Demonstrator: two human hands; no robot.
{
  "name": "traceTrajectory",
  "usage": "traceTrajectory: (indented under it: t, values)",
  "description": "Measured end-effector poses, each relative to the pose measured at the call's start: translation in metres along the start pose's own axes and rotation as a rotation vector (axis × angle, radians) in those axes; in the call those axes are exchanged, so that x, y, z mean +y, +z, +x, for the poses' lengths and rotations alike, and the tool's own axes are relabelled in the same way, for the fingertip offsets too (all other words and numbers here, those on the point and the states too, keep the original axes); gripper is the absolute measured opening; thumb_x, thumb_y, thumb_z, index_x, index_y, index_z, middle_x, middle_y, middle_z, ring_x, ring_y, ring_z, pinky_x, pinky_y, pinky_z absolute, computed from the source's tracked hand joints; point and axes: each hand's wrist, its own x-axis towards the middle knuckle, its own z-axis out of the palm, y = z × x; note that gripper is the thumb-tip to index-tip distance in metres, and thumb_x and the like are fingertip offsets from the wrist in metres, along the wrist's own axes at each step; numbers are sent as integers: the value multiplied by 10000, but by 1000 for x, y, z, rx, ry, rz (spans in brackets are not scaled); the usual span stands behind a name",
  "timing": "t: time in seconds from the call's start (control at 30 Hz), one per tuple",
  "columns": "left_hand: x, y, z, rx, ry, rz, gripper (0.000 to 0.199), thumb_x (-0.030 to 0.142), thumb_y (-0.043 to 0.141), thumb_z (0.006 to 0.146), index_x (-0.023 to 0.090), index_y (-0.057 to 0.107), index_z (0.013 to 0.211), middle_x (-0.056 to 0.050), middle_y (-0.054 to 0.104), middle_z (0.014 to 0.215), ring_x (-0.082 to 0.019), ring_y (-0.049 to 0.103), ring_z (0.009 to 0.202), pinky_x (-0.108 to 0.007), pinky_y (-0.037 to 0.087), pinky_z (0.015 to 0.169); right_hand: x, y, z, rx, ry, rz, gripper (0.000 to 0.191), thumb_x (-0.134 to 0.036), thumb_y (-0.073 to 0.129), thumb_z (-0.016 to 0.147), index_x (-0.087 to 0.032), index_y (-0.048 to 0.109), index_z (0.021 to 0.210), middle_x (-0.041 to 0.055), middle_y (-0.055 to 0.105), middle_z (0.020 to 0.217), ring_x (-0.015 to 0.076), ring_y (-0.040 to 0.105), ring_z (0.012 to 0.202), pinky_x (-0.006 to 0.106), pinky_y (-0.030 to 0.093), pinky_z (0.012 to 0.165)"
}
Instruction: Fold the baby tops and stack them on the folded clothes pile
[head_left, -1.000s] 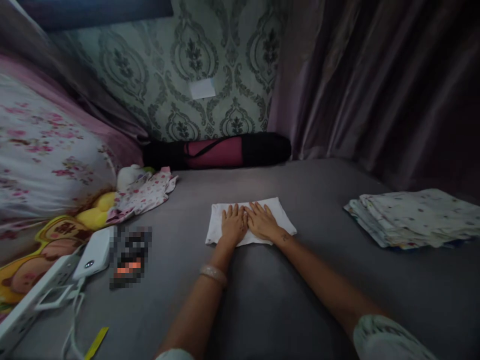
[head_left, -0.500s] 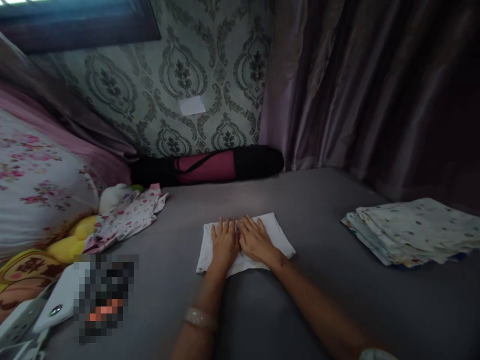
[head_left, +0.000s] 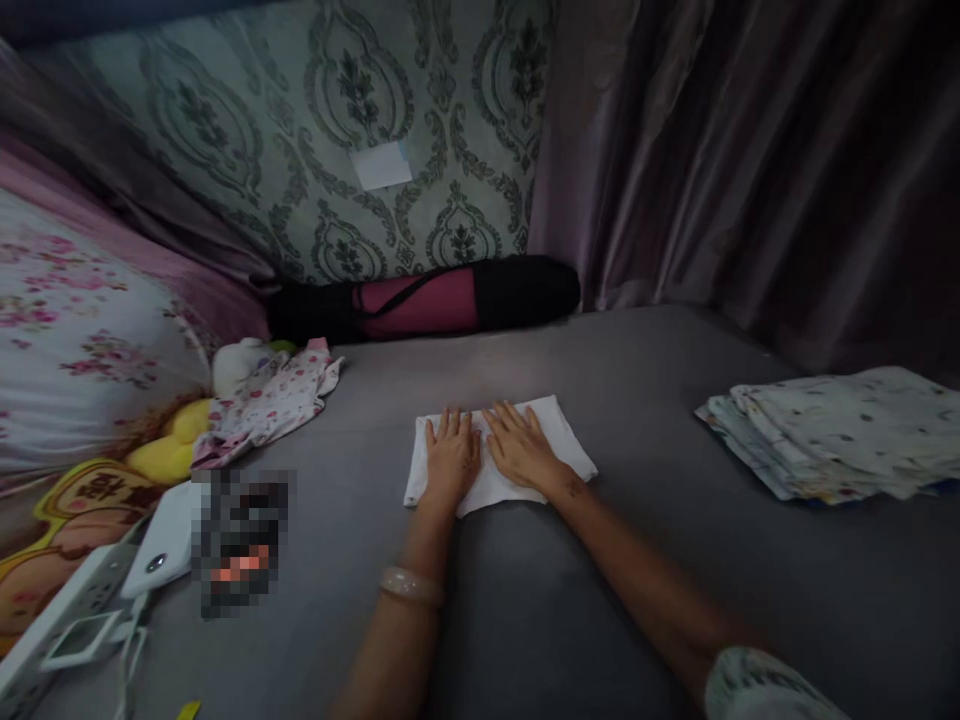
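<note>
A folded white cloth (head_left: pixel 556 440) lies flat on the grey bed surface (head_left: pixel 525 610), straight in front of me. My left hand (head_left: pixel 453 455) rests palm down on its left half, fingers stretched out and pointing away from me. My right hand (head_left: pixel 519 448) presses flat on the cloth just to the right of it, fingers spread and angled to the left. A narrow strip of white fabric shows between the two hands. Parts of the cloth under both palms are hidden.
On the right sits a stack of folded patterned cloths (head_left: pixel 847 430). A black and red long bag (head_left: pixel 427 303) lies along the wall. To the left are a small printed garment (head_left: pixel 274 400), a yellow plush toy (head_left: pixel 169 450), a white device (head_left: pixel 161 540) and a power strip (head_left: pixel 75 620).
My hands have slid slightly apart on the cloth, the right one moving right. The whole view has tipped downward, so things appear higher in the picture.
</note>
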Motion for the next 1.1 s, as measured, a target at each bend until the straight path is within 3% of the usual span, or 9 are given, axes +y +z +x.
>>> traceTrajectory:
  t: [0.07, 0.23, 0.4, 0.5, 0.63, 0.77, 0.87, 1.1]
  values:
    - [-2, 0, -2, 49, -32, 24, 518, 376, 246, 984, 138, 466, 1388, -118, 393, 1494, -291, 239, 1431, -542, 146, 1162, 5, -5, -2, 37, 22, -21, 530, -333, 277, 976, -156, 374, 1466, 102, 303, 1531, 258, 198, 1429, 509, 89, 1153]
    - [-8, 7, -2, -110, -126, 0, 577, 455, 238, 973, 148, 414, 1429, -122, 371, 1505, -325, 262, 1417, -569, 185, 1138, 14, 4, -3, -55, 81, -33, 535, -373, 260, 981, -171, 393, 1459, 95, 324, 1521, 276, 236, 1415, 528, 111, 1144]
    - [-9, 6, -2, -143, -130, -30, 584, 470, 248, 969, 152, 403, 1434, -117, 350, 1518, -320, 253, 1422, -559, 187, 1140, 17, 7, -3, -58, 75, -18, 539, -390, 232, 988, -184, 384, 1463, 87, 314, 1528, 262, 234, 1418, 510, 115, 1147]
    - [-12, 0, -5, -72, -118, -26, 573, 461, 285, 965, 129, 443, 1404, -136, 397, 1489, -320, 264, 1416, -556, 175, 1146, 22, 2, -4, -3, 93, -28, 551, -392, 210, 995, -148, 402, 1450, 108, 308, 1528, 247, 218, 1425, 480, 96, 1159]
    - [-21, -1, -8, 24, -157, 3, 563, 450, 278, 967, 122, 471, 1382, -147, 409, 1479, -330, 252, 1419, -547, 172, 1148, 35, 0, -7, 85, 221, -95, 602, -403, 214, 990, -39, 398, 1433, 163, 312, 1516, 273, 196, 1428, 461, 85, 1166]
    - [-27, 8, -6, -73, -195, -13, 622, 474, 224, 968, 86, 420, 1413, -157, 375, 1497, -350, 271, 1407, -549, 244, 1118, 43, 5, -8, 32, 263, -85, 627, -413, 223, 984, -8, 378, 1437, 174, 330, 1506, 288, 234, 1413, 443, 161, 1155]
    - [-26, 10, -4, -79, -197, 2, 632, 477, 197, 968, 90, 407, 1422, -157, 359, 1506, -352, 261, 1410, -554, 242, 1115, 44, 5, -7, 27, 262, -83, 632, -420, 214, 982, -16, 377, 1439, 168, 329, 1508, 289, 233, 1412, 446, 169, 1153]
    - [-40, -9, -14, -197, -122, -18, 649, 520, 189, 961, 134, 349, 1457, -136, 255, 1556, -314, 169, 1449, -540, 167, 1145, 54, -1, -15, -38, 222, -73, 653, -450, 172, 978, -45, 356, 1457, 165, 286, 1529, 291, 207, 1423, 459, 161, 1155]
